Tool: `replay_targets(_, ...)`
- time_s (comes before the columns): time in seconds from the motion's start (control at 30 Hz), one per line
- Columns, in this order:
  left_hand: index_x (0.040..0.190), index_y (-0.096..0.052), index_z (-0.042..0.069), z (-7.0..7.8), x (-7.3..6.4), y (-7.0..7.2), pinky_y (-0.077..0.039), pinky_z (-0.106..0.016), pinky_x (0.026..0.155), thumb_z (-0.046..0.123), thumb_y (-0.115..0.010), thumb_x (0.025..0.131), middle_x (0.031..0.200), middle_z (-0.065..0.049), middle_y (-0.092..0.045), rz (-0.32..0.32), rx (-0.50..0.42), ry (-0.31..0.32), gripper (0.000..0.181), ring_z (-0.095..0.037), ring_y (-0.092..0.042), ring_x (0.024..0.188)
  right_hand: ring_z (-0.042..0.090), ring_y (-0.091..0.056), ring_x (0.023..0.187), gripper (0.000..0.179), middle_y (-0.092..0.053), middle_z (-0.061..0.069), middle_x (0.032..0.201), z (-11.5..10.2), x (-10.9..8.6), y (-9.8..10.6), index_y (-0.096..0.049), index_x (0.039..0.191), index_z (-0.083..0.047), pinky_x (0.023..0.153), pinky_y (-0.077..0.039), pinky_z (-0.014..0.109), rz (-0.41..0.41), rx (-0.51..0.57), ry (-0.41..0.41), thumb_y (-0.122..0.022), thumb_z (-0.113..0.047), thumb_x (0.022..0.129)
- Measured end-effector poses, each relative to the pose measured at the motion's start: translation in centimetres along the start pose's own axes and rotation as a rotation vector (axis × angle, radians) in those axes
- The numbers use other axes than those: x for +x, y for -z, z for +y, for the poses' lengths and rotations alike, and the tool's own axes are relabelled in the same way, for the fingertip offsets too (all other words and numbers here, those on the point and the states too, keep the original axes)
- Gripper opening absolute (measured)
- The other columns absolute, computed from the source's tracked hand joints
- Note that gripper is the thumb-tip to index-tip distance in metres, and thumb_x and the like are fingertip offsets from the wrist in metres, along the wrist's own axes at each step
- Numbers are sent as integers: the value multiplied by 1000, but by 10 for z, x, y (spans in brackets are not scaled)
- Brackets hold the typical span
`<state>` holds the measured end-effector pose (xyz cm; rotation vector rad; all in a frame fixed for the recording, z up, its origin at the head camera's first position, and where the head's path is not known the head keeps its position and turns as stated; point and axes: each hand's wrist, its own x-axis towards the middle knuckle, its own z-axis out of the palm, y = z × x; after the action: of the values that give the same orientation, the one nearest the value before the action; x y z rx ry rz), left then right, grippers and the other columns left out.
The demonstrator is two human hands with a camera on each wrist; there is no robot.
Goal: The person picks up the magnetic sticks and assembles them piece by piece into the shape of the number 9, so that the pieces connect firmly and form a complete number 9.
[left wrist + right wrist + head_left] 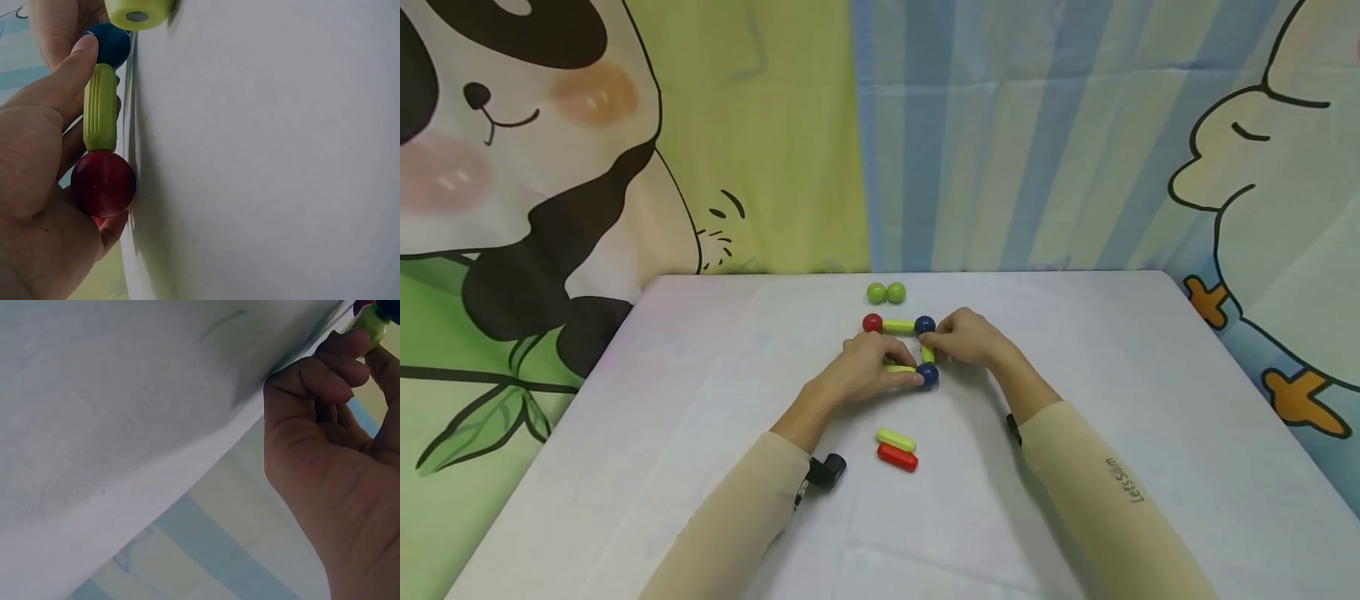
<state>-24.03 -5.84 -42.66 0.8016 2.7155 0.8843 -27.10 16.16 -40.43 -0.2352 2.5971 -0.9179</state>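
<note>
Yellow-green sticks and balls, which look like magnetic building pieces, form an angular shape on the table. Its far side has a red ball [872,322], a stick [898,326] and a blue ball [925,324]. A right-side stick [927,355] links this to a nearer blue ball [928,374]. My left hand [874,368] grips the near side, thumb on that nearer ball; the left wrist view shows its grooved stick [100,106] and another red ball [103,184] by the palm. My right hand [970,337] pinches the right-side stick close under the far blue ball.
Two green balls [886,292] sit side by side beyond the shape. Nearer my body lie a yellow-green stick [896,440] and a red stick [897,457], side by side. The white table [700,375] ends at a printed curtain [985,150] behind.
</note>
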Motion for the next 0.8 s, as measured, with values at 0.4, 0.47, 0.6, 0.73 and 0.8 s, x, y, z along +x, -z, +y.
replay_targets(0.4,97,-77,28,4,3,-2,-33,-61,102,48,-79,88,91,22,-71,23,-26,-4,23,-7,-62,103,17,-51,71,43,-59,2,76,1,-2,3,-73,85,-6,64,-41,30,-14,46,-26,-61,-45,99)
replay_targets(0.47,96,-77,28,5,4,-3,-33,-61,102,48,-79,88,90,22,-71,31,-21,-4,23,-7,-62,101,17,-51,69,42,-60,2,75,2,-3,3,-73,84,-6,63,-41,30,-13,51,-20,-61,-43,99)
replay_targets(0.6,96,-76,26,9,6,-6,-34,-55,97,48,-79,88,88,22,-69,45,-18,4,24,-7,-61,98,16,-51,66,41,-61,3,73,4,-3,4,-73,83,-5,61,-42,29,-14,63,-12,-61,-40,99)
replay_targets(0.73,98,-76,25,10,6,-8,-34,-52,94,48,-79,89,92,17,-71,49,-4,14,25,-9,-61,101,15,-52,64,41,-63,3,71,5,-2,3,-73,82,-3,61,-42,28,-20,70,-11,-61,-38,99)
replay_targets(0.8,101,-76,26,9,5,-8,-35,-52,96,50,-77,89,106,13,-70,51,24,17,26,-12,-59,111,14,-54,64,41,-64,4,71,6,-1,2,-74,82,-3,61,-44,28,-24,75,-9,-61,-39,100)
